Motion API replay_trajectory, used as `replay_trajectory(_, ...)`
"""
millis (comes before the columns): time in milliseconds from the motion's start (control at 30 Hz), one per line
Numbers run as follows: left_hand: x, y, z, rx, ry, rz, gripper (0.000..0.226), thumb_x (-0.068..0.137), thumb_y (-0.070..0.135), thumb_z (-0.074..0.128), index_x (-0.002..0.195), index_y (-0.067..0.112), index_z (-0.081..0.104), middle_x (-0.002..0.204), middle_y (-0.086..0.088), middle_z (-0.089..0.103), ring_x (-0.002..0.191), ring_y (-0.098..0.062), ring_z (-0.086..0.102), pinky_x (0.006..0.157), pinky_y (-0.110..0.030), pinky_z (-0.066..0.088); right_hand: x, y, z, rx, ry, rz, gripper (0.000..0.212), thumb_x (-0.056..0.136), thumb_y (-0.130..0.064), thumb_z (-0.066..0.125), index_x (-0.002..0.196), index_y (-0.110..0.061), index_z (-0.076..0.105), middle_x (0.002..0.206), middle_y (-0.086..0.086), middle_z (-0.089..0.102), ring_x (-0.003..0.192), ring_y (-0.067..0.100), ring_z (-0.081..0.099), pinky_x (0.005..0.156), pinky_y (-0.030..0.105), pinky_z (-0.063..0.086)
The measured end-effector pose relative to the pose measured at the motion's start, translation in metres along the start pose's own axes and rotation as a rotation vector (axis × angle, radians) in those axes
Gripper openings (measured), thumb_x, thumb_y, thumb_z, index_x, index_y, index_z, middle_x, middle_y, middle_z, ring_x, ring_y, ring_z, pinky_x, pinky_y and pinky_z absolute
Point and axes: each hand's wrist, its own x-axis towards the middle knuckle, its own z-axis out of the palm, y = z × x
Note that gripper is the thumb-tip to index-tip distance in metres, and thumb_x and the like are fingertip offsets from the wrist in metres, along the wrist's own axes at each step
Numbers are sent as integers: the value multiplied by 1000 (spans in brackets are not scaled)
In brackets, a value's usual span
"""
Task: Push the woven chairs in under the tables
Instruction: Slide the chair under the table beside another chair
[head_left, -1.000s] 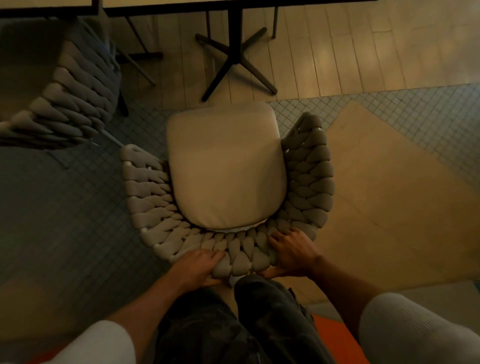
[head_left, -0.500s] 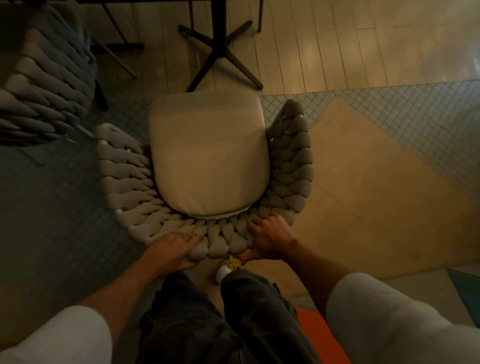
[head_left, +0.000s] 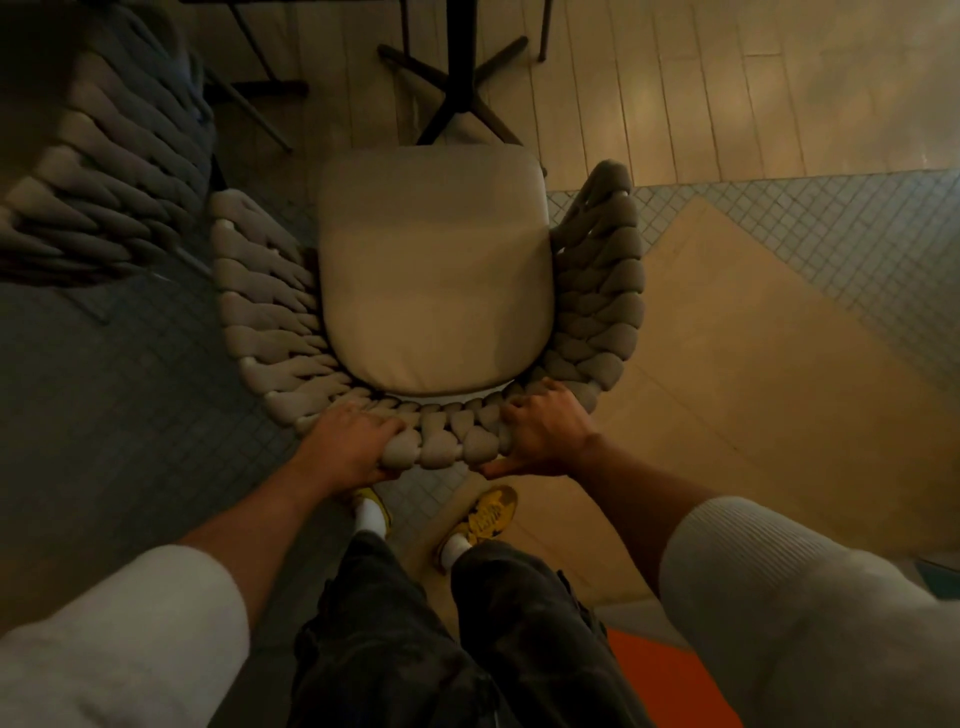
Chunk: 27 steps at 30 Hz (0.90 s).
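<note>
Two hands on one chair, as I read it from my remote station. The woven chair (head_left: 260, 312) stands on the floor in the middle of the view, its curved back of thick grey braid nearest the person and its pale seat cushion (head_left: 436, 270) facing away. The rear of the chair is over the small grey tiles (head_left: 104, 441), and the cushion's front edge reaches the line where the tiles meet the wood planks (head_left: 675, 104). The black table base (head_left: 457, 78) is just beyond that front edge, and the cushion hides the near ends of its splayed feet. I cannot tell how far the seat lies under the tabletop. The left hand (head_left: 353, 447) grips the top rim of the back left of centre, fingers curled over the braid and thumb tucked beneath. The right hand (head_left: 545, 436) grips the rim right of centre, fingers over the top and thumb stretched along the outer underside. A few braid loops lie bare between the two hands. A second woven chair (head_left: 104, 171) stands at the far left, close beside the first chair's left arm, though I cannot tell if they touch. Below the hands I note yellow shoes (head_left: 488, 514), dark trousers (head_left: 415, 649) and pale sleeves (head_left: 805, 597). A tan floor panel (head_left: 727, 364) runs along the right, with an orange patch (head_left: 665, 680) at the near edge.
</note>
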Motion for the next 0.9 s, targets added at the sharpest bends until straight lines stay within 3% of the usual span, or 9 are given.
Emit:
replay_trajectory(100, 6, -4, -10, 13, -37, -111, 65, 64, 58, 69, 126, 41, 59, 109, 7, 72, 99, -20, 66, 81, -33, 48, 7, 3, -4, 7, 13, 5, 99, 61, -108, 26, 94, -24, 68, 90, -3, 71, 78, 24, 65, 93, 43, 42)
replay_trajectory(233, 11, -10, -12, 19, -73, -156, 70, 61, 58, 67, 129, 43, 58, 108, 7, 73, 97, -20, 67, 79, -33, 52, 13, 4, -7, -1, 16, 6, 101, 61, -108, 22, 92, -24, 67, 89, -2, 71, 79, 25, 66, 95, 45, 42)
replay_trajectory(467, 21, -20, -25, 29, -74, -148, 76, 68, 64, 64, 140, 45, 51, 129, 8, 68, 114, -19, 65, 88, -34, 52, 28, 10, -11, -5, -11, 3, 101, 63, -108, 25, 100, -23, 65, 94, -2, 70, 83, 27, 67, 100, 48, 39)
replay_trajectory(733, 35, -40, -40, 21, -82, -131, 74, 71, 53, 64, 143, 42, 49, 132, 6, 66, 116, -21, 64, 90, -33, 50, 50, 22, -17, -7, 5, 3, 98, 63, -108, 27, 99, -25, 66, 94, -4, 69, 82, 26, 66, 99, 44, 42)
replay_trajectory(900, 54, -61, -52, 17, -60, -75, 73, 69, 51, 62, 140, 40, 51, 134, 7, 65, 114, -23, 65, 91, -35, 52, 72, 38, -25, -13, 2, -5, 102, 63, -109, 25, 101, -24, 66, 96, -2, 69, 86, 27, 67, 101, 49, 40)
